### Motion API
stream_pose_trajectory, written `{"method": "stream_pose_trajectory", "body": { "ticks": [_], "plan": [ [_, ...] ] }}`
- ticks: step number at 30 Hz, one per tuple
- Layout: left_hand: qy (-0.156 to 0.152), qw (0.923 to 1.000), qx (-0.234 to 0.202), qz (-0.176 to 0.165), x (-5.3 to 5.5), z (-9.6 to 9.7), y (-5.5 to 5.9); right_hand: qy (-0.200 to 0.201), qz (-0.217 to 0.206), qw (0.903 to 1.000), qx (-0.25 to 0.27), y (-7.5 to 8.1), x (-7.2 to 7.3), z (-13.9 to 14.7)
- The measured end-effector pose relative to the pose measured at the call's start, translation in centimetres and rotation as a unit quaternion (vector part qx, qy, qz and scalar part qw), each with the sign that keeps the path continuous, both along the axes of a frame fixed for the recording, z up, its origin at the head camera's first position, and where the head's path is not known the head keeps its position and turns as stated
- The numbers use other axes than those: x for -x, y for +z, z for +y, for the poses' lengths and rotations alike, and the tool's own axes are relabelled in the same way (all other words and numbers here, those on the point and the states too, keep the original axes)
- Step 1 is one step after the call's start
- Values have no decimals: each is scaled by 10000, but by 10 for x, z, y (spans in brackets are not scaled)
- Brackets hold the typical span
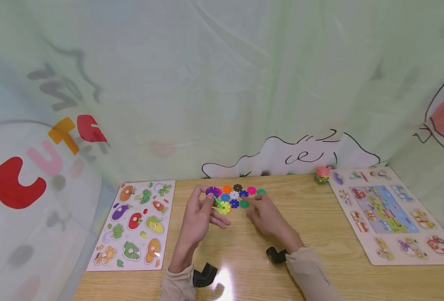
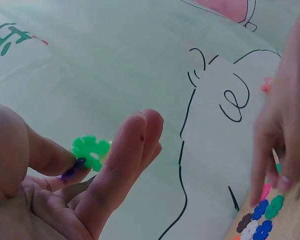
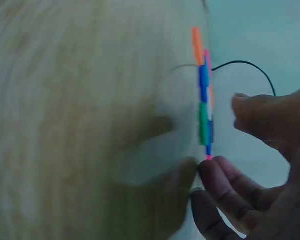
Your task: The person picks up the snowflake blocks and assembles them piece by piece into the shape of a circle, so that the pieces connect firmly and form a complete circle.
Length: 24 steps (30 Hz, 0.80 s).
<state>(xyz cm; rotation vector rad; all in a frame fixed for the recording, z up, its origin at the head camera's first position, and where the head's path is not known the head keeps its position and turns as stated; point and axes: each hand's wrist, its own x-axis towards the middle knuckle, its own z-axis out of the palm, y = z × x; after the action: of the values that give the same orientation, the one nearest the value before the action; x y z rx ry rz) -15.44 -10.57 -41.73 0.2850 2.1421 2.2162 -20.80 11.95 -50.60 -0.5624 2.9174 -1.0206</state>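
My left hand (image 1: 196, 219) pinches a purple notched plastic disc (image 1: 211, 190) between thumb and finger, raised off the table. Joined to it is a bright green flower-shaped disc (image 2: 85, 149), and a yellow disc (image 1: 225, 208) hangs at the other end of that chain. My right hand (image 1: 270, 218) reaches over the right side of several loose discs lying flat, its fingertips right by a dark blue disc (image 1: 243, 194) and a green disc (image 1: 244, 203). In the right wrist view the thumb stands apart from the fingers.
White (image 1: 234, 195), orange (image 1: 227, 189), brown (image 1: 238, 187) and pink (image 1: 251, 190) discs lie near the table's back edge. A vegetable puzzle board (image 1: 152, 234) lies left, a vehicle puzzle board (image 1: 361, 234) right, with a small pink-and-green toy (image 1: 322, 174) beside it. Printed curtains (image 1: 222, 92) hang behind.
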Motion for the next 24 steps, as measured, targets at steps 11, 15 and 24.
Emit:
{"method": "stream_pose_trajectory", "body": {
  "ticks": [11,15,24],
  "plan": [
    [128,9989,-439,38,-1,6,-1,-108,107,9987,-486,-4,1,-5],
    [47,9992,-391,24,-2,7,0,-288,187,9988,-348,-4,5,-5],
    [-98,9989,-405,-217,-2,6,1,-439,-715,9964,-90,-9,11,4]
  ]
}}
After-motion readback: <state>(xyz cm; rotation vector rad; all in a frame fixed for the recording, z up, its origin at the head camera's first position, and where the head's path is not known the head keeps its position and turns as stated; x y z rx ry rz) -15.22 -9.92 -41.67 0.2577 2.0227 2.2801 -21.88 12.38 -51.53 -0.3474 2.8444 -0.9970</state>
